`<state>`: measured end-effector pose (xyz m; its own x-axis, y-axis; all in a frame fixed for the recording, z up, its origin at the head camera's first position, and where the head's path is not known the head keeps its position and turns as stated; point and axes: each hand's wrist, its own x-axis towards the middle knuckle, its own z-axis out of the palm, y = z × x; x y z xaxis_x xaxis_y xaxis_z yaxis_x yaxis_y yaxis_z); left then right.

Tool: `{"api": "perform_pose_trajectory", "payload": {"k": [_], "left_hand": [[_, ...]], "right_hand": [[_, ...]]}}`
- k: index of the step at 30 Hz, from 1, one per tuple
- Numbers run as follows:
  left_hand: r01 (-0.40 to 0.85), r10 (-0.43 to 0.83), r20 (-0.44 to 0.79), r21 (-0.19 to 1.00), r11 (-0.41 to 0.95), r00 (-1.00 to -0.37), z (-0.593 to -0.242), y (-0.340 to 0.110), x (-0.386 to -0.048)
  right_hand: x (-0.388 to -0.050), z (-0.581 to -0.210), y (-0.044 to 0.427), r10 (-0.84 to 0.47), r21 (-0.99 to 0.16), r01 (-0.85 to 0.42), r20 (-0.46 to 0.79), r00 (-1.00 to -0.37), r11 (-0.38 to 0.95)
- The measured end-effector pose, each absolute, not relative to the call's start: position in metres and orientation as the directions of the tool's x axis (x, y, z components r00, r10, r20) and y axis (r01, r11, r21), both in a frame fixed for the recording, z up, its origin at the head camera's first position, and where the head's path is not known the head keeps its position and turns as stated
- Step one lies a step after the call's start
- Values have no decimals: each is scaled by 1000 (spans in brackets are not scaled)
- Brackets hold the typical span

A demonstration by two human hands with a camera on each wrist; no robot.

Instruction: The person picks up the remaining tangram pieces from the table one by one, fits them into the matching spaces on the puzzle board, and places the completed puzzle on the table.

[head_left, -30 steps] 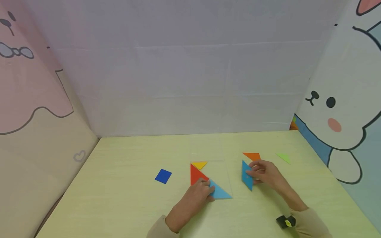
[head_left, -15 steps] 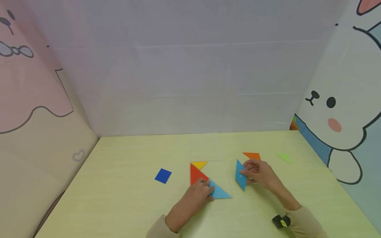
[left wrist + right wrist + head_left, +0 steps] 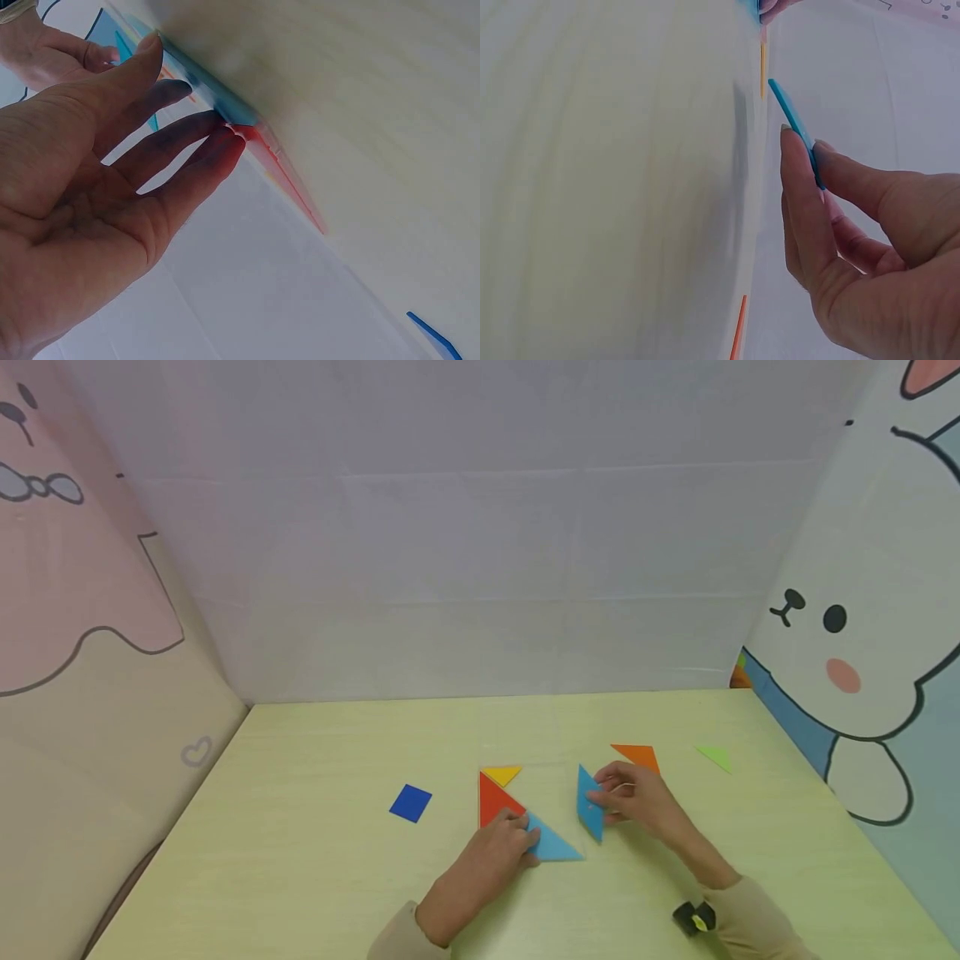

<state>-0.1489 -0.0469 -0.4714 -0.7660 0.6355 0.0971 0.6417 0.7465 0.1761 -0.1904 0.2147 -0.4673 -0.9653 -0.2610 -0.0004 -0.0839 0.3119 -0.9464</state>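
A light blue four-sided piece is pinched between the thumb and fingers of the right hand, tilted up over the table; the right wrist view shows this piece edge-on. To its left, the left hand rests with bent fingertips on a light blue triangle and the lower part of a red triangle, which lie touching. In the left wrist view the left hand's fingers touch the edges of these pieces. A small yellow triangle lies against the red one's upper edge.
A dark blue square lies on the left of the table. An orange triangle lies behind the right hand, partly covered, with a light green triangle farther right. A black item is at the right sleeve.
Holding the light blue four-sided piece, the right hand has moved left toward the light blue triangle. The left hand stays in place.
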Motion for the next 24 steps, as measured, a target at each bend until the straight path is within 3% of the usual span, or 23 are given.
{"api": "perform_pose_trajectory", "payload": {"k": [24], "left_hand": [[638, 636, 73, 169, 751, -768, -469, -48, -148]], "right_hand": [[-193, -471, 191, -304, -933, -101, -10, -953, 346]]}}
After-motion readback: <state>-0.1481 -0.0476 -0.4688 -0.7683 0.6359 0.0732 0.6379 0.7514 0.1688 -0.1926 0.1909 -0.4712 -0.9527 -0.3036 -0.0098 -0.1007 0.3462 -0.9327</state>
